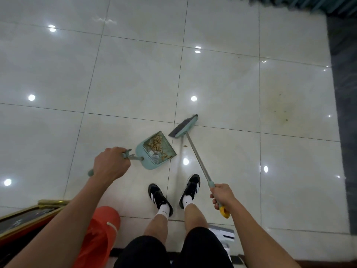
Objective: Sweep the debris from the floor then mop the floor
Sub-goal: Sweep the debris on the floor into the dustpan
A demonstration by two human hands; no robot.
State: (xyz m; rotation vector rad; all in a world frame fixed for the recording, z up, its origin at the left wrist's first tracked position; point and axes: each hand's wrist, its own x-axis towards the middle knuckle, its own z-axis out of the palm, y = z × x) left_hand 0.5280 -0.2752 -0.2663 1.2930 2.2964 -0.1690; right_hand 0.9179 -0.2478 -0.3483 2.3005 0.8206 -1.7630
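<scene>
My left hand (110,164) grips the handle of a teal dustpan (168,149), which holds a pile of brown debris (155,142) and a crumpled foil scrap. My right hand (222,195) holds the teal grip of a broom (197,153) with a metal shaft and a yellow end cap. The broom's teal head with grey bristles (183,126) rests on the white tiled floor (125,78) just right of the dustpan's mouth. A small brown crumb (185,146) lies between the pan and the shaft. A faint brownish stain with specks (282,111) marks a tile to the right.
My feet in black-and-white shoes (190,188) stand just behind the dustpan. A red bucket (100,235) sits at my lower left beside a gold-framed panel (23,215). A white and grey mop head (224,234) lies behind my right leg. A dark wall base (343,113) borders the right.
</scene>
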